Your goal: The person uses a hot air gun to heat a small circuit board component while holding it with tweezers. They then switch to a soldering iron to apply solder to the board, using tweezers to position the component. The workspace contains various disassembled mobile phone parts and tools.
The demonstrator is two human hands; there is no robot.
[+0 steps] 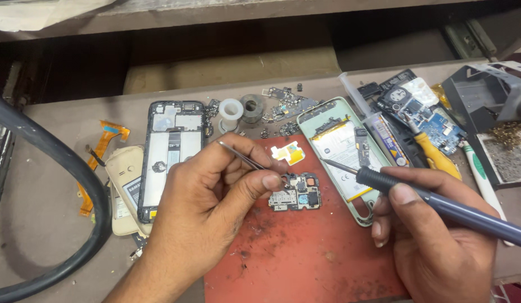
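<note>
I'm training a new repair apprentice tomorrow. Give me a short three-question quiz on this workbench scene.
1. True or false: the left hand holds thin metal tweezers.
2. Which tool does the right hand hold? A) yellow-handled screwdriver B) dark blue soldering iron C) white toothbrush
3. Fill in: the small black circuit board lies on a worn ___ mat.

Key: 1 true. 2 B, the dark blue soldering iron; the yellow-handled screwdriver lies unheld on the brown table. 3 red.

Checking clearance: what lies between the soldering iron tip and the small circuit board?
Only bare red mat separates the iron tip from the board, in the head view.
</note>
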